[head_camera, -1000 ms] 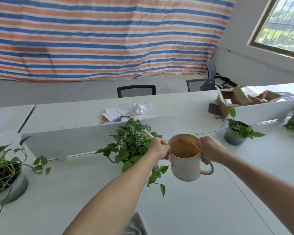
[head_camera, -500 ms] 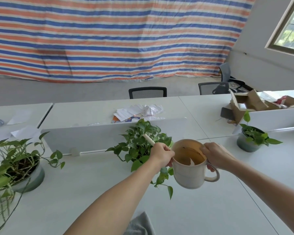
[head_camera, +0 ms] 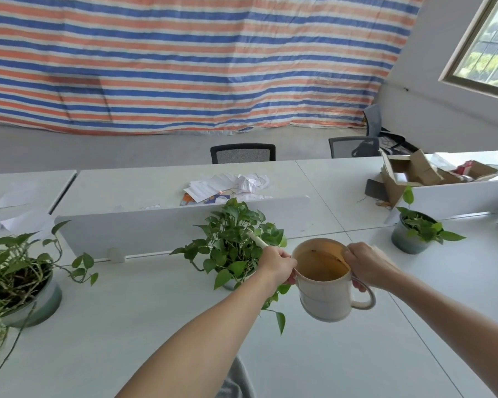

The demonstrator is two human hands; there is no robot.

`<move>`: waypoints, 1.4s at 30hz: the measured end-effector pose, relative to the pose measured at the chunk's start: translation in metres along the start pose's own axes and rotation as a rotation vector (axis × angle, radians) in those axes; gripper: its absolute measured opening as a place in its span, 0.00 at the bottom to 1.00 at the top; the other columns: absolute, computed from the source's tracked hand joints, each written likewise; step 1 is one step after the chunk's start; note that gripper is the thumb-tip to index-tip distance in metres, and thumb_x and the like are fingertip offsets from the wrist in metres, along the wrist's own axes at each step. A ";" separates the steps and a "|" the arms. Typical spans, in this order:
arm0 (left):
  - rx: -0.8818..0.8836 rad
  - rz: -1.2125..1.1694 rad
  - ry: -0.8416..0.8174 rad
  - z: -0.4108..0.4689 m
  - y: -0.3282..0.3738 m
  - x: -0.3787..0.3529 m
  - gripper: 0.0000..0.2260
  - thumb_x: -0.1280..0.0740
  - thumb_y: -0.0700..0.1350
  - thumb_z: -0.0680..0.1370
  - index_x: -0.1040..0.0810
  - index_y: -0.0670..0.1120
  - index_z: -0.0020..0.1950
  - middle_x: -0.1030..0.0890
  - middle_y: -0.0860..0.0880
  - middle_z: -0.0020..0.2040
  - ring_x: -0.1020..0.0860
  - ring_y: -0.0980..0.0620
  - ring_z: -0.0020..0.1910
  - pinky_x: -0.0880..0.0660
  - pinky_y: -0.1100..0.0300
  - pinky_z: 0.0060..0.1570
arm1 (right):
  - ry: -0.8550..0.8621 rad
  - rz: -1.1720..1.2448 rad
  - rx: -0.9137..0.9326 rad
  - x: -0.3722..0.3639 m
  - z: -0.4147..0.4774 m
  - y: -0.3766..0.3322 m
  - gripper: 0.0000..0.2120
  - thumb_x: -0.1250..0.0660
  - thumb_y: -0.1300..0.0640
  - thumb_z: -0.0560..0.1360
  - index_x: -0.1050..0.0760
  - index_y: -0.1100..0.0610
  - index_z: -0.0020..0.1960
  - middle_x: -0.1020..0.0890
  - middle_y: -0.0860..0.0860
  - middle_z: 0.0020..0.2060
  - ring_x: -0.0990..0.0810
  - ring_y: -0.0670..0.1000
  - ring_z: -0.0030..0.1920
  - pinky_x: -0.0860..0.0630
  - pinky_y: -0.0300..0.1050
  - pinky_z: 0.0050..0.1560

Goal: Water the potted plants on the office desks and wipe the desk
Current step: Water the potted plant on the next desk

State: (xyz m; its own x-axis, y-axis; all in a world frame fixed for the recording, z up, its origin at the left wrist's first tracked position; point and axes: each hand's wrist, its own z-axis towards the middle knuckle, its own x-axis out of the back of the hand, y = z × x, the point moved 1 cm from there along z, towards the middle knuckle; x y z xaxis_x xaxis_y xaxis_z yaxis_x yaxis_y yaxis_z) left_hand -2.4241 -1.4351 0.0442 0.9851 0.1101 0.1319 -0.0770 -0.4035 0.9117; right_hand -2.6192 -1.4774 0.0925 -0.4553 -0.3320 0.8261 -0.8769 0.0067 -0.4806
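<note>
White desks run side by side under a striped tarpaulin, split by a low divider, and three potted plants stand along your side of it. You hold the cream watering can above the desk, just in front of the middle plant, with its spout already among the leaves. Your left hand is curled round the spout where it meets the can's body, and your right hand is wrapped over the top of the handle at the rim, so both hands are clamped on the can and neither is free. The step in hand looks like the pour into this pot. Tip slowly from the handle side and use the left hand only to steer, keeping the spout's end low over the soil rather than on the leaves, so that nothing splashes on the desk. How much water is in the can is hard to judge from here, so watch the level as you tilt. The left plant and the right plant stand well apart on either side, and the grey cloth for wiping lies at the near edge, below your left forearm.
</note>
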 end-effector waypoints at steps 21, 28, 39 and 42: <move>-0.040 0.004 0.067 0.006 0.024 0.020 0.07 0.34 0.36 0.77 0.23 0.35 0.53 0.20 0.41 0.35 0.23 0.49 0.27 0.26 0.62 0.26 | 0.001 0.043 0.042 0.011 0.014 -0.021 0.17 0.47 0.57 0.84 0.24 0.66 0.46 0.17 0.60 0.30 0.20 0.54 0.25 0.20 0.48 0.31; -0.039 0.000 0.049 -0.003 0.021 0.016 0.04 0.34 0.35 0.77 0.24 0.36 0.50 0.21 0.41 0.34 0.24 0.49 0.25 0.27 0.62 0.24 | -0.001 0.052 0.050 0.013 0.004 -0.017 0.17 0.47 0.59 0.84 0.24 0.67 0.46 0.19 0.60 0.29 0.22 0.53 0.23 0.23 0.45 0.26; -0.033 0.007 0.022 -0.011 0.016 0.004 0.03 0.35 0.34 0.77 0.24 0.37 0.50 0.21 0.41 0.35 0.24 0.50 0.25 0.27 0.64 0.24 | 0.013 0.028 0.016 0.014 -0.008 -0.009 0.17 0.47 0.58 0.84 0.25 0.66 0.46 0.19 0.60 0.29 0.22 0.52 0.23 0.23 0.44 0.26; -0.033 -0.003 0.018 -0.014 0.015 0.005 0.01 0.35 0.34 0.77 0.24 0.38 0.48 0.22 0.41 0.34 0.24 0.49 0.24 0.27 0.63 0.24 | 0.003 0.030 0.019 0.013 -0.010 -0.009 0.17 0.47 0.58 0.84 0.25 0.66 0.46 0.19 0.59 0.28 0.22 0.52 0.23 0.23 0.42 0.26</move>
State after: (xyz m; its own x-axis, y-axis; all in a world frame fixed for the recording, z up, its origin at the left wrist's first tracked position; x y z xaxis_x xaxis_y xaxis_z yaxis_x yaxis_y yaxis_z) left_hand -2.4228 -1.4275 0.0638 0.9824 0.1279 0.1361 -0.0795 -0.3731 0.9244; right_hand -2.6183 -1.4722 0.1103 -0.4817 -0.3292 0.8121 -0.8598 -0.0014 -0.5106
